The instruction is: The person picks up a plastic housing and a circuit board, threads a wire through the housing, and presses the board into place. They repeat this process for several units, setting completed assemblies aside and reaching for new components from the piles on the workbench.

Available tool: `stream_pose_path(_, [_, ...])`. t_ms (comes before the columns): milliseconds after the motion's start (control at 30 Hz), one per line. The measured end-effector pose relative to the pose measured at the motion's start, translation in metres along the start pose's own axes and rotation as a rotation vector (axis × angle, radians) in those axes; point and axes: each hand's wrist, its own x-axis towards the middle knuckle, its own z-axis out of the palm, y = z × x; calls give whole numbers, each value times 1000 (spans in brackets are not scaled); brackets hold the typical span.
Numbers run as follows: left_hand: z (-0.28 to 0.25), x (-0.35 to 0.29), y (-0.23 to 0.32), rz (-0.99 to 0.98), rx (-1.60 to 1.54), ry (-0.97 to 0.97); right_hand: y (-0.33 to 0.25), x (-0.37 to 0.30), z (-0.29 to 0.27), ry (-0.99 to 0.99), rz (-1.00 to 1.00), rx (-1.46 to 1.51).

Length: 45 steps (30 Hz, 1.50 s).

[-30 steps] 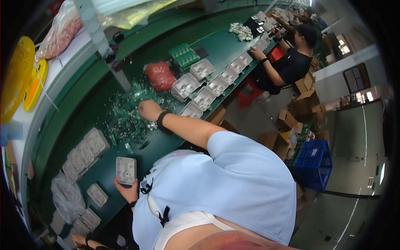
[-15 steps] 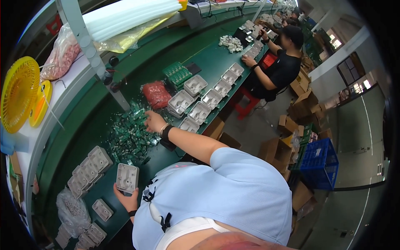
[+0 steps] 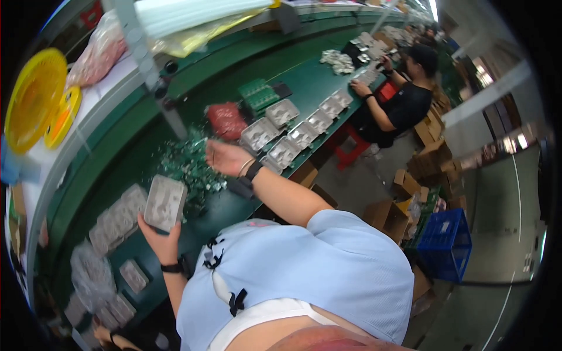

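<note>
The left hand (image 3: 157, 238) gripped a grey moulded tray (image 3: 165, 202) from below, fingers closed around its lower edge, holding it tilted above the green surface (image 3: 304, 88). The right hand (image 3: 225, 158) reached forward over a heap of small green parts (image 3: 188, 167), its fingers loosely curled; whether it had hold of any piece could not be told. A dark band sat on each wrist.

Just beyond the heap lay a red bag (image 3: 226, 119), and past it a stack of green trays (image 3: 257, 95). A row of grey trays (image 3: 295, 131) ran along the near edge of the surface toward a co-worker in a black shirt (image 3: 404, 105), seated on a red stool (image 3: 354, 157). More grey trays (image 3: 120, 212) lay to the left of the held one. Yellow round baskets (image 3: 35, 99) stood on a shelf at far left. Cardboard boxes (image 3: 430, 161) and a blue crate (image 3: 445, 243) rested on the floor.
</note>
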Motion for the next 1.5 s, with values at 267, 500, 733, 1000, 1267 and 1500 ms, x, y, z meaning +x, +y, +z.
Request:
stream_pose_path(267, [13,23,80,262,304,28,0,-65,75,-180,-320,-242])
stream_pose_path(500, [21,17,111,434,419,112,34,-104,112,-293,-470,-610])
stream_pose_path(733, [24,13,120,429,363,73,56,-111,118,-390,-720,-1268])
stream_pose_path(1000, [23,16,120,443,412,77,59,-103,124,-510,-1107,-1671])
stream_pose_path(1267, [23,19,116,439,435,37,73,-97,134,-502,-1080,-1664])
stream_pose_path(1500, [32,18,119,422,348,39,77,-99,132,-504,-1144,-1618])
